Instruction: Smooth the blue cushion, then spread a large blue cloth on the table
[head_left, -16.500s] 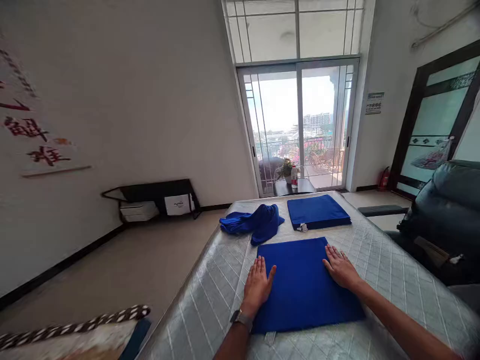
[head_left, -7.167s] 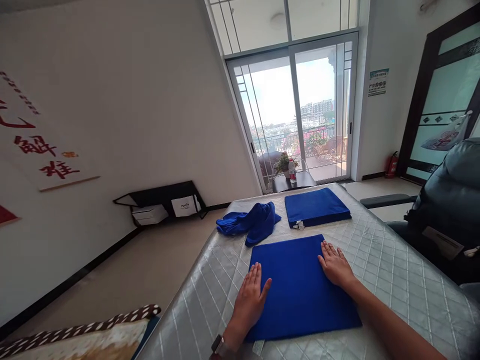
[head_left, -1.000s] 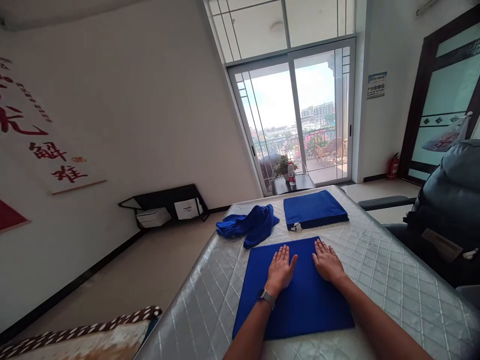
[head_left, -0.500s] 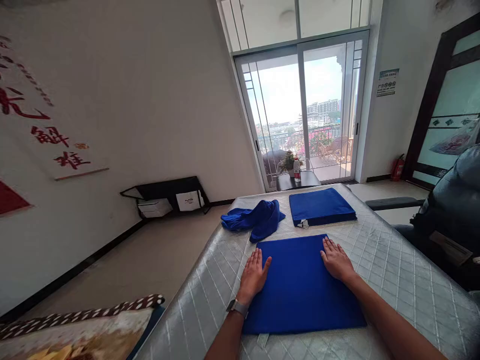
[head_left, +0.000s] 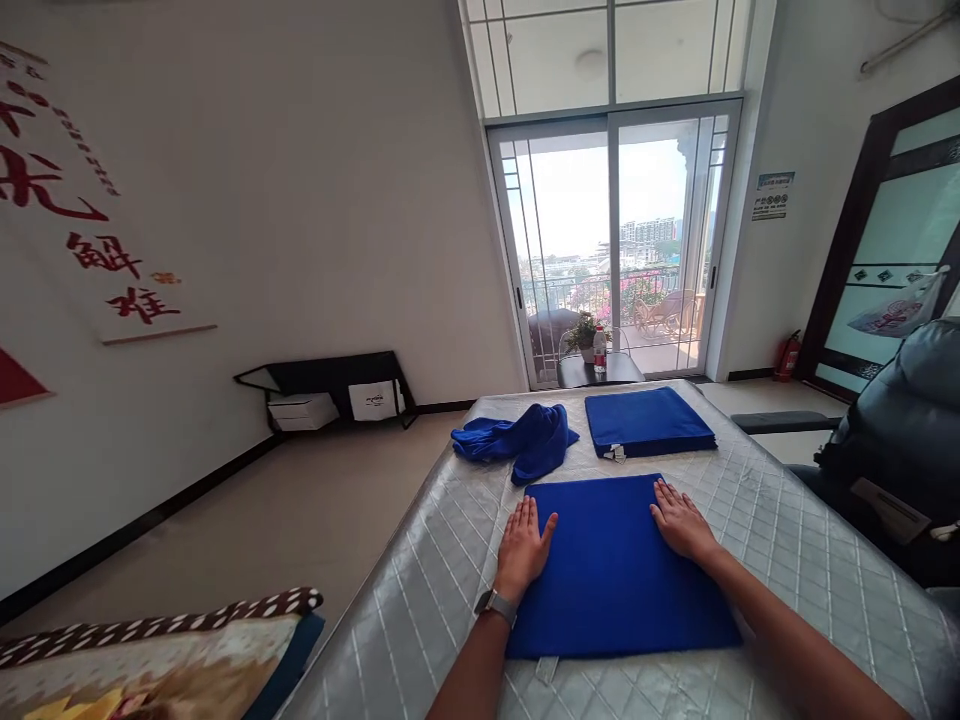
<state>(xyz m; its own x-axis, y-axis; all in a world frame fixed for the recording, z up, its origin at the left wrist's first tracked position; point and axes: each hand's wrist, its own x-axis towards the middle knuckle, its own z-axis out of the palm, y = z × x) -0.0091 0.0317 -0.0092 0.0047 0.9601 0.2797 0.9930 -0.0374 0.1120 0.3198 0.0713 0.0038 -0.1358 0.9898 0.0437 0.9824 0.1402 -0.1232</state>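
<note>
A flat blue cloth panel, roughly square and with a small white tag at its near edge, lies on the silvery quilted mattress. My left hand rests flat on its left edge, fingers stretched forward. On the far right corner lies my right hand, also flat with fingers extended. Neither hand grips anything. Just beyond the panel sits a neat stack of folded blue cloths with white tags showing. A crumpled blue cloth is left of that stack.
Behind the mattress stand a small dark table with a plant and a bottle. A dark padded chair is close on the right. Patterned bedding shows at lower left, a black rack by the wall.
The view has shifted slightly, so the scene sits a little differently in the picture. Both hands stay flat in about the same places on the blue panel.
</note>
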